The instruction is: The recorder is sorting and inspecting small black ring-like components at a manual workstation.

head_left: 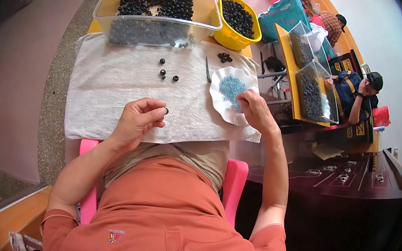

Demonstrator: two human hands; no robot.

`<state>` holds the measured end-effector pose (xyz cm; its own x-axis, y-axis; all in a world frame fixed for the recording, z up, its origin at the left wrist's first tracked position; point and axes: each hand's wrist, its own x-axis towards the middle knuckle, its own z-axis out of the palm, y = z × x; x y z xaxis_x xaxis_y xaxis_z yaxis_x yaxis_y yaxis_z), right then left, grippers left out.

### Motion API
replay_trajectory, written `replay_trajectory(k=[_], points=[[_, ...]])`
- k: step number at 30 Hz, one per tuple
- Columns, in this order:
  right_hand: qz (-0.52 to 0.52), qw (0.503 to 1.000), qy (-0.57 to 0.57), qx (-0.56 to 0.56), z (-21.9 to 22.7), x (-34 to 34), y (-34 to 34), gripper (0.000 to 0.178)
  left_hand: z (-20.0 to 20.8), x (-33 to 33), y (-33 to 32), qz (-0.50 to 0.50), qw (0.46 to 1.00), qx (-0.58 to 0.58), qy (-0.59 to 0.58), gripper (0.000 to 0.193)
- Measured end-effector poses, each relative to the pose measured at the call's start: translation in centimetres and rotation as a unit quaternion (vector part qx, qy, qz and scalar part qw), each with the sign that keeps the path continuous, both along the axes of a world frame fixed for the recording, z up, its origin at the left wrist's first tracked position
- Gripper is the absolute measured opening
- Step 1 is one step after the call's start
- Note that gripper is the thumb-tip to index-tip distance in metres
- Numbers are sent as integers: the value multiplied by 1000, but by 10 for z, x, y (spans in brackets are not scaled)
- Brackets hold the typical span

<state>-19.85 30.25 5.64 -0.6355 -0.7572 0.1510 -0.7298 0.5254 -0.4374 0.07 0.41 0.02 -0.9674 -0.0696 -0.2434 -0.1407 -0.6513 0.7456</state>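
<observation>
My left hand (140, 120) is closed in a pinch over the near part of a white towel (115, 90). Between thumb and forefinger it grips a small black round piece (166, 111), only partly showing. My right hand (257, 112) reaches over the right side of a white wavy-edged dish (219, 108), fingertips pressed together. Whatever they hold is hidden. Small light-blue pieces (230, 88) lie heaped in the dish, right beside those fingers. Several loose black round pieces (163, 72) rest on the towel beyond my left hand. Tweezers (208, 70) lie just left of the dish.
A clear plastic bin (105, 13) of black pieces stands at the far edge, with a yellow tub (236, 40) of them beside it. A small black cluster (225, 57) sits near the tub. To the right, two people work by clear boxes (313, 91) on another table.
</observation>
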Motion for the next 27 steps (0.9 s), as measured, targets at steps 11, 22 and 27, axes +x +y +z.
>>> replay_trajectory(k=[11,22,27], points=[[-85,988,-91,-92,-2,22,-8,10,4,1,1,-5,1000,-15,-7,18],[-32,888,-324,-324,-18,62,-61,11,4,2,2,-12,1000,-10,8,19],[-4,867,-374,-328,-20,81,-89,11,2,2,-1,-16,1000,-5,11,19]])
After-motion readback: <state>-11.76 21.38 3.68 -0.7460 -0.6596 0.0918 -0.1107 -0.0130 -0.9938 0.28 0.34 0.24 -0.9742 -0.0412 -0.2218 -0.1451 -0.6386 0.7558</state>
